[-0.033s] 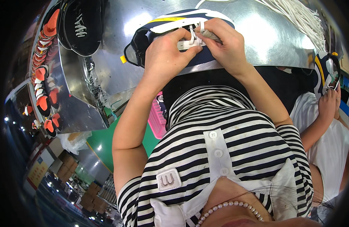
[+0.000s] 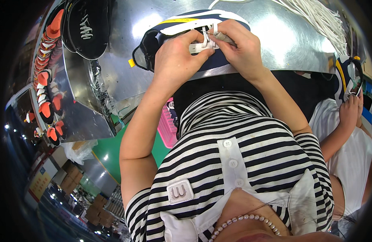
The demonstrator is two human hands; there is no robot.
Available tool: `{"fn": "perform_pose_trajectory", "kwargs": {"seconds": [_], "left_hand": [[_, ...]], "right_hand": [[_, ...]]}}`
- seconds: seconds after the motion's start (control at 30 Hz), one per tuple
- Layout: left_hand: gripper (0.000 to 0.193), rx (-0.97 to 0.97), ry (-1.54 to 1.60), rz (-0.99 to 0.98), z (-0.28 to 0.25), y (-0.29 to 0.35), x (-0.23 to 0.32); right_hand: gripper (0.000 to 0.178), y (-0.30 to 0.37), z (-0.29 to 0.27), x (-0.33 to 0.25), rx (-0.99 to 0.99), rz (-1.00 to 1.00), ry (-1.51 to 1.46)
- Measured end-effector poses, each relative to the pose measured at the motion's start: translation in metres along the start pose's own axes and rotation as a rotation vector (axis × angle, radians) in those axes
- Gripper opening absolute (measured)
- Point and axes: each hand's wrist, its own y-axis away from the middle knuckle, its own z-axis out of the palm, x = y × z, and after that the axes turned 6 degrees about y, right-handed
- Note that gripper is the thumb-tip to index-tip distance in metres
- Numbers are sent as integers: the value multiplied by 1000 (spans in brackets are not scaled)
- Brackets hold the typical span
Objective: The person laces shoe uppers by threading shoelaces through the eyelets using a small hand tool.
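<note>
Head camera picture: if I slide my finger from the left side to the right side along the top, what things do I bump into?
Orange shoe parts → black insoles → left hand → right hand, both on the navy shoe → white laces bundle → a co-worker's shoe.

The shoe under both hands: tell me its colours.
Navy shoe with white and yellow stripes; head view.

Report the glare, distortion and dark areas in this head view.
Head view: bright glare patches on the steel table beside the navy shoe; the left hand and right hand on it are evenly lit and sharp. Fisheye bends the table's edges, the corners are black, and the lower-left background is dim and soft.
</note>
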Motion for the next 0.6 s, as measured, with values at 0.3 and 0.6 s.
{"fn": "perform_pose_trajectory", "kwargs": {"seconds": [0.3, 0.6], "left_hand": [[30, 16, -109, -34, -2, -1, 6], [29, 75, -15, 97, 2, 8, 8]], "right_hand": [[21, 20, -40, -32, -278, 450, -197], [16, 24, -40, -34, -327, 545, -141]]}}
